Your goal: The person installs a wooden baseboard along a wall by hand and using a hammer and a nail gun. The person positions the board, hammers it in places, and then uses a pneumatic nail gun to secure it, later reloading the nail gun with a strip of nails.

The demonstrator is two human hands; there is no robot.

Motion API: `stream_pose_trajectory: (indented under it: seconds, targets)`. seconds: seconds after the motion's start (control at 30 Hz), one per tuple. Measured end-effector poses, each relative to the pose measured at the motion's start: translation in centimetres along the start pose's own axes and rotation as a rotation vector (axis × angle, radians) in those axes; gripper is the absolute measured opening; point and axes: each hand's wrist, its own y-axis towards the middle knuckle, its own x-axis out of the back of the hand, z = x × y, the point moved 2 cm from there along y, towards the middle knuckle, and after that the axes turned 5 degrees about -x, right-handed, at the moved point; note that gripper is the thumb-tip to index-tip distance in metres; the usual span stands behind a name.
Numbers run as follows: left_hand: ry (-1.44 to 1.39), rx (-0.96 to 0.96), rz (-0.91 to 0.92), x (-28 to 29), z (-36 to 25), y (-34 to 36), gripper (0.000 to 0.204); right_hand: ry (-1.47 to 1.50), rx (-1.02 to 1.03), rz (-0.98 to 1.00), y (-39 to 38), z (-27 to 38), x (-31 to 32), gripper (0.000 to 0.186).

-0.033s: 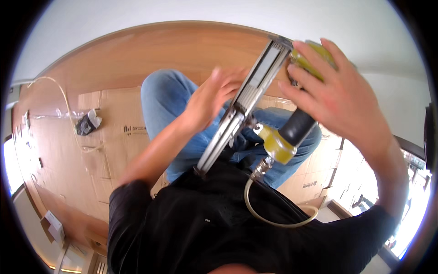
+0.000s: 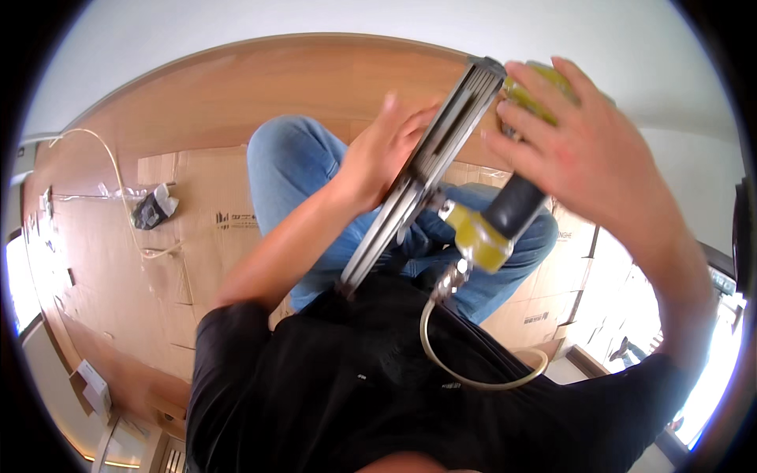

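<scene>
A yellow pneumatic nail gun [image 2: 482, 243] with a black grip [image 2: 514, 206] is held tilted over my lap. Its long silver magazine [image 2: 422, 169] slants from my belly up to the far right, the lower end near my black shirt. My right hand [image 2: 579, 150] is curled over the yellow head of the gun. On the magazine's left side is my left hand [image 2: 382, 158], thumb raised and fingers stretched, their tips partly hidden behind the rail. Whether its palm touches the metal I cannot tell. A pale air hose [image 2: 426, 331] loops from the metal coupling over my shirt.
My crossed legs in blue jeans [image 2: 292, 162] rest on flattened cardboard [image 2: 102, 260] over a brown floor. At the left lies a crumpled black-and-white bag [image 2: 154, 209] beside another length of pale hose [image 2: 118, 177]. A white wall [image 2: 378, 17] stands ahead.
My left hand has moved a little right and upward, closer to the magazine. The nail gun has turned slightly, so the bright strip on the magazine now looks darker. My right hand stays on the head.
</scene>
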Motion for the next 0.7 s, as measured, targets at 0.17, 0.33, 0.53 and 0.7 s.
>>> stream_pose_trajectory:
  seconds: [0.17, 0.33, 0.53, 0.7]
  targets:
    - [-0.266, 0.044, -0.056, 0.2, 0.7, 3.4, 0.068, -0.210, 0.043, 0.121, 2.4, -1.2, 1.7, 0.033]
    - [-0.387, 0.061, -0.105, 0.5, 0.1, 2.8, 0.043, -0.129, -0.003, 0.079, 1.8, -0.3, 2.2, 0.038]
    - [-0.172, -0.356, -0.316, 13.6, -5.3, -3.3, 0.034, -0.052, -0.192, 0.009, -3.2, 0.4, -0.2, 0.037]
    - [0.542, -0.284, -0.954, 32.2, -7.5, -12.7, 0.032, -0.117, -0.428, 0.001, -8.5, 0.9, -3.5, 0.042]
